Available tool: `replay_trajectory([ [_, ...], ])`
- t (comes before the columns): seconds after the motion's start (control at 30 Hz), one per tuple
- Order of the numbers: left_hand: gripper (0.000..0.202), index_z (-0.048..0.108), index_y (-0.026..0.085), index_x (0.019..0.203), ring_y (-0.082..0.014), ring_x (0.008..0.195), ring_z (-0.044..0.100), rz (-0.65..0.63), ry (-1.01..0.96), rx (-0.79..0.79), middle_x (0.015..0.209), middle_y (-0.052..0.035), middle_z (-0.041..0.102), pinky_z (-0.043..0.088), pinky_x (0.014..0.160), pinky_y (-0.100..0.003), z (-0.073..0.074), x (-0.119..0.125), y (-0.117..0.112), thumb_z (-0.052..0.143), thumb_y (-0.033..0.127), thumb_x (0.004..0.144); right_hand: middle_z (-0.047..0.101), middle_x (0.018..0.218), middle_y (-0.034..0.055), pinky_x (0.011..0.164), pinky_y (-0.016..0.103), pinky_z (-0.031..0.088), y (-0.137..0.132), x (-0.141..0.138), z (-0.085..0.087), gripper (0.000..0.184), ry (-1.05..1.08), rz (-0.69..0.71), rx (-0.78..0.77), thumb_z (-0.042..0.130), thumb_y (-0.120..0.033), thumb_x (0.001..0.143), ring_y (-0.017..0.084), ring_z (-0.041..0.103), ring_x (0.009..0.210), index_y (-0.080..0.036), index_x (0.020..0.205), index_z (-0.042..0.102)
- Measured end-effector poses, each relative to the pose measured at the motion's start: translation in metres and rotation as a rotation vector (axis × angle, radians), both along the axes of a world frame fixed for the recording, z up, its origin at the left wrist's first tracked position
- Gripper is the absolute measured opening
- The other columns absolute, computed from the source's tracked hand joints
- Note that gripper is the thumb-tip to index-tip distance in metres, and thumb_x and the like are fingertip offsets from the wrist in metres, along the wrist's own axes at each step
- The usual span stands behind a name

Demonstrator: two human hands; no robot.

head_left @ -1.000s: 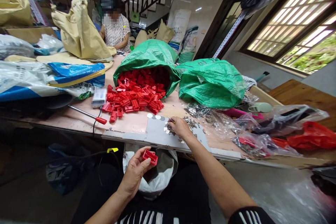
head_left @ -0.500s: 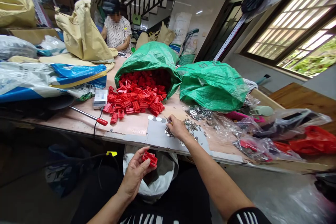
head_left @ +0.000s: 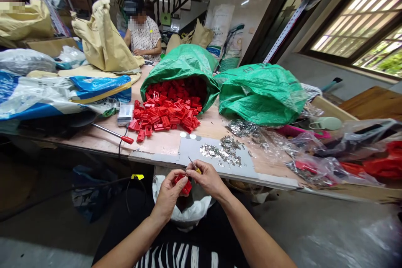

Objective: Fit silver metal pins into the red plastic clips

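Observation:
Low in front of the table edge, my left hand [head_left: 171,194] is closed around a red plastic housing [head_left: 184,185]. My right hand [head_left: 207,178] meets it from the right, its fingertips at the housing's upper side. Tucked in that hand is a yellow-handled screwdriver [head_left: 197,170], its thin metal shaft pointing up and left. Whether the right fingertips also pinch a small part cannot be made out. Small metal pieces [head_left: 230,148] lie scattered on a grey sheet [head_left: 190,157] just beyond. More red housings [head_left: 166,113] spill from a green sack [head_left: 185,60] onto the table.
Under my hands hangs a white sack [head_left: 191,215]. A second green sack [head_left: 260,92] lies at the right, beside clear plastic bags [head_left: 310,150]. At left, a red-tipped lever [head_left: 125,139] juts over the table. Across the table sits another person [head_left: 144,33].
My right hand has come back from the metal pieces to the red housing, bringing the screwdriver with it. My left hand still holds the housing; the view has shifted slightly.

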State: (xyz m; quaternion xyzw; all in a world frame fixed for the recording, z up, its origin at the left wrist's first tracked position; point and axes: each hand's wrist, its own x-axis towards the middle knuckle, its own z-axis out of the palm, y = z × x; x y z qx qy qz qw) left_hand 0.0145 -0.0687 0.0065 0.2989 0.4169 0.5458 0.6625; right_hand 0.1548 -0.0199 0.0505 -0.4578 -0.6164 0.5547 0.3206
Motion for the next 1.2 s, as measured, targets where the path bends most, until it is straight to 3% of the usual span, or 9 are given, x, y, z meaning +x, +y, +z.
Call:
replay_trajectory([
  [0.23,0.021,0.063,0.017,0.084,-0.0097,0.066,0.054,0.021,0.168,0.136,0.073,0.0021,0.061,0.043,0.065,-0.021,0.002,0.004,-0.002,0.068,0.035,0.075,0.041,0.054,-0.0079,0.043,0.02,0.02,-0.014,-0.001,-0.006,0.032,0.199,-0.077,-0.264,0.072,-0.044,0.069,0.005,0.03,0.044,-0.016,0.076,0.057],
  [0.5,0.018,0.064,0.017,0.079,-0.013,0.07,0.053,0.03,0.357,0.259,0.074,0.0002,0.06,0.042,0.069,-0.024,-0.005,-0.001,-0.002,0.065,0.035,0.078,0.041,0.052,-0.0079,0.044,0.019,0.019,-0.023,0.0,-0.006,0.036,0.341,-0.078,-0.418,0.075,-0.044,0.066,0.005,0.029,0.046,-0.017,0.074,0.053],
  [0.8,0.018,0.066,0.019,0.075,-0.0163,0.073,0.055,-0.002,0.452,0.385,0.074,-0.0025,0.059,0.043,0.072,-0.027,0.013,-0.004,-0.004,0.059,0.032,0.083,0.038,0.052,-0.0084,0.044,0.02,0.017,-0.026,0.006,-0.003,0.036,0.27,-0.043,-0.366,0.072,-0.048,0.068,0.005,0.027,0.045,-0.018,0.076,0.053],
  [1.2,0.02,0.063,0.019,0.071,-0.0161,0.075,0.054,-0.008,0.476,0.429,0.077,-0.0029,0.057,0.042,0.072,-0.027,0.012,-0.004,-0.005,0.056,0.03,0.085,0.035,0.052,-0.0088,0.044,0.021,0.017,-0.027,0.008,-0.003,0.034,0.215,-0.005,-0.309,0.068,-0.047,0.071,0.006,0.025,0.045,-0.018,0.076,0.052],
])
